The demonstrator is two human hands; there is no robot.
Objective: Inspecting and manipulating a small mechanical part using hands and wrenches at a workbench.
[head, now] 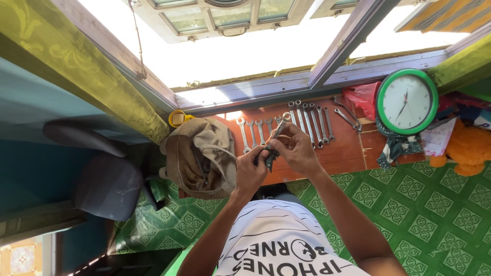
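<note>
Hands meet above the front edge of the brown tabletop (348, 148): the left hand (250, 171) and right hand (296, 148) are both closed around 1 silver wrench (276, 134), held up at a slant, with a dark cloth (270, 158) bunched between them. Behind it, 2 rows of wrenches (309, 120) lie side by side. A tan canvas bag (197, 158) sits open just left; its contents are too dark to tell. A green-rimmed clock (406, 101) lies to the right.

about eleven wrenches (307, 122), one clock (407, 101), one bag (200, 157)
</note>
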